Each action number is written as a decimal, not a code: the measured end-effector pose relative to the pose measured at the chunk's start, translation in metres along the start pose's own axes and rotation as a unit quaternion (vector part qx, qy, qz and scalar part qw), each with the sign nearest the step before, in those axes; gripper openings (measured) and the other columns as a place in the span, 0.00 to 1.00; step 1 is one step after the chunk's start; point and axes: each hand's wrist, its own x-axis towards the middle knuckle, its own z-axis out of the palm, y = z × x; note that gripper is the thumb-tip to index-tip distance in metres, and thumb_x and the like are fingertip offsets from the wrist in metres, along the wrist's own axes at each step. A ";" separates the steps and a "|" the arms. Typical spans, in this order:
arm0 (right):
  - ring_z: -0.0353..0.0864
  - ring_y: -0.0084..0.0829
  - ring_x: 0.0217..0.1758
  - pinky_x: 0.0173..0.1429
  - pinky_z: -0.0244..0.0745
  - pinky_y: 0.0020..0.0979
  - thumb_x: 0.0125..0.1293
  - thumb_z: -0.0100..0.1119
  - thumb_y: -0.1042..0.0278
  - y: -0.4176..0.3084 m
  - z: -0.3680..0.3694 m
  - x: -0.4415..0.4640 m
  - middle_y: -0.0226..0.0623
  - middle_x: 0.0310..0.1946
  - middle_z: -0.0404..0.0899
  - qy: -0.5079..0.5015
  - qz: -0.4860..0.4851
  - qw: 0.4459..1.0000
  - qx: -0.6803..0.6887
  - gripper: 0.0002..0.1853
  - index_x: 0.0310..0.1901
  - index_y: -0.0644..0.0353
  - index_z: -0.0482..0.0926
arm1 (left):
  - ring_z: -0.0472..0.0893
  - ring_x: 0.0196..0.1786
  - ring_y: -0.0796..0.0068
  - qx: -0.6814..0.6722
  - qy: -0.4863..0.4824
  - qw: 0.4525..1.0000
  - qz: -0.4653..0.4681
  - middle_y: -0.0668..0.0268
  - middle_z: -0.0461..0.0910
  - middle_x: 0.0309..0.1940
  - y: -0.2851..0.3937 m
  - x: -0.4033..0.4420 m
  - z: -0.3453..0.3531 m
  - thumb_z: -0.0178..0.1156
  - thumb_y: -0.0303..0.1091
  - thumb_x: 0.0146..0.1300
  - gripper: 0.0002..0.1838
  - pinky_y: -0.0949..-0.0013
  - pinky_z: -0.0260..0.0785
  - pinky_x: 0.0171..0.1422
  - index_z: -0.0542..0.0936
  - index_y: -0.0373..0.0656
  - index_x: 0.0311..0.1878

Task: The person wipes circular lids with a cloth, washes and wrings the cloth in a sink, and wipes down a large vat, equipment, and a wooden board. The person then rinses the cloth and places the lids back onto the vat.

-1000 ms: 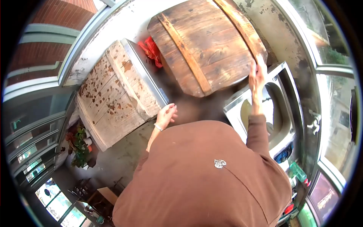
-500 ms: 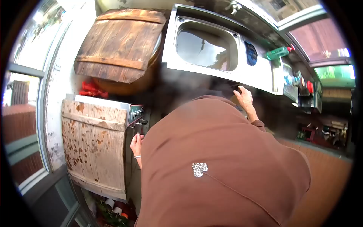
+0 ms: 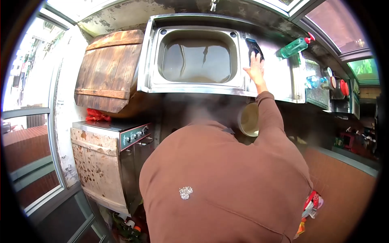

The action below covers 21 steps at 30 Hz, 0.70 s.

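My right hand (image 3: 255, 71) reaches out over the metal counter to the right of the sink, fingers stretched and spread. Its fingertips overlap a dark blue, roughly oval item (image 3: 254, 47) whose kind I cannot make out. Whether they press on it or only hover is unclear. Left of this hand, the steel sink (image 3: 159, 82) holds murky water (image 3: 194, 60) with reflections on it. Below the hand, a pale round bucket-like container (image 3: 249, 118) shows under the counter edge. My left hand is out of sight, and my brown top fills the lower middle.
A green bottle with a red top (image 3: 293, 48) lies tilted on the counter. Wooden boards (image 3: 109, 69) cover something at the left, above a knobbed appliance (image 3: 135, 135) with a stained board (image 3: 97, 166). Red plastic (image 3: 97, 115) lies between them. Haze hangs before the sink.
My right hand has moved from below the counter edge up to the dark blue item. My left hand has gone out of view. The view has shifted, and the bucket-like container shows more.
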 end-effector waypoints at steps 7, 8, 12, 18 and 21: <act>0.82 0.55 0.52 0.56 0.78 0.50 0.47 0.74 0.58 0.071 0.053 0.118 0.55 0.44 0.84 -0.013 0.183 0.974 0.130 0.32 0.53 0.69 0.79 | 0.80 0.37 0.79 0.047 0.041 0.997 -0.036 0.67 0.83 0.38 -0.012 -0.083 0.072 0.62 0.46 0.71 0.22 0.75 0.72 0.38 0.79 0.39 0.58; 0.86 0.45 0.34 0.45 0.83 0.42 0.48 0.69 0.66 0.065 0.055 0.119 0.47 0.31 0.85 0.028 0.183 0.969 0.165 0.17 0.39 0.67 0.82 | 0.80 0.37 0.79 0.051 0.027 0.998 -0.013 0.67 0.83 0.38 -0.003 -0.088 0.083 0.62 0.45 0.71 0.22 0.75 0.72 0.38 0.79 0.39 0.58; 0.85 0.32 0.33 0.37 0.83 0.32 0.54 0.65 0.72 0.000 0.018 0.105 0.41 0.34 0.83 -0.165 0.185 0.581 0.775 0.14 0.42 0.69 0.81 | 0.83 0.40 0.77 0.001 -0.102 0.984 0.147 0.65 0.83 0.44 0.136 -0.165 0.174 0.58 0.44 0.73 0.22 0.75 0.73 0.39 0.76 0.40 0.64; 0.86 0.35 0.31 0.31 0.84 0.34 0.72 0.56 0.53 -0.102 -0.056 0.048 0.46 0.35 0.84 -0.435 0.059 0.343 0.831 0.21 0.47 0.68 0.78 | 0.68 0.69 0.58 -0.156 -0.433 0.860 0.218 0.58 0.63 0.73 0.273 -0.180 0.386 0.45 0.74 0.66 0.48 0.46 0.63 0.69 0.54 0.48 0.78; 0.85 0.33 0.30 0.29 0.82 0.32 0.72 0.55 0.44 -0.118 -0.067 0.021 0.44 0.33 0.83 -0.478 0.037 0.379 0.792 0.26 0.51 0.65 0.77 | 0.74 0.63 0.56 -0.272 -0.598 0.731 0.187 0.57 0.71 0.65 0.309 -0.231 0.490 0.55 0.72 0.60 0.45 0.48 0.70 0.64 0.64 0.52 0.72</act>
